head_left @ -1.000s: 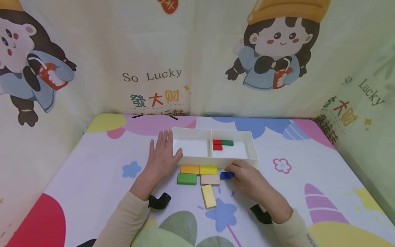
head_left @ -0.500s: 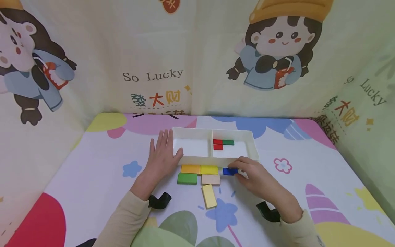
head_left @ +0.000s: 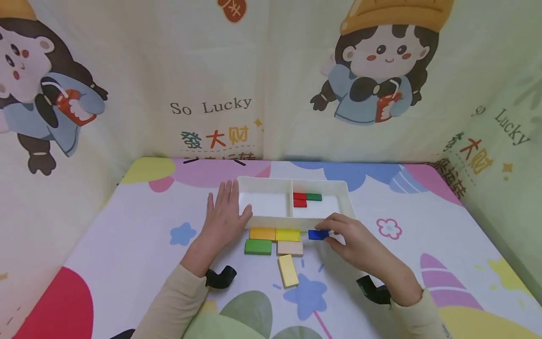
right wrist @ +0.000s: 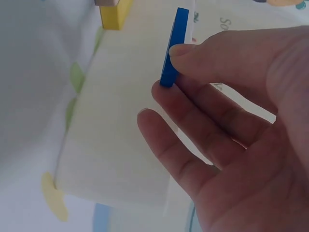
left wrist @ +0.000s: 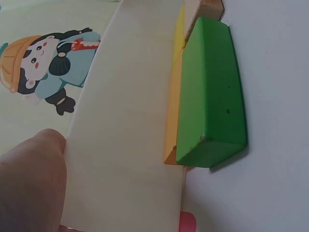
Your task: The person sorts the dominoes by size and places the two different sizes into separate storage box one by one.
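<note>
My right hand pinches a flat blue block between thumb and fingers, at the near wall of a white two-compartment tray. In the right wrist view the blue block is seen nearly edge-on, gripped near one end. My left hand rests with straight fingers along the tray's left end, its thumb over the near left corner. Two red blocks and a dark green block lie in the right compartment, against the divider.
Before the tray lie an orange block, a yellow block, a green block, a pinkish wooden block and a pale yellow block. Patterned cloth hangs behind the table. Black curved pieces sit at both wrists.
My right hand has moved slightly right and toward the tray with the blue block, and more of the block shows. The left hand has stayed in place.
</note>
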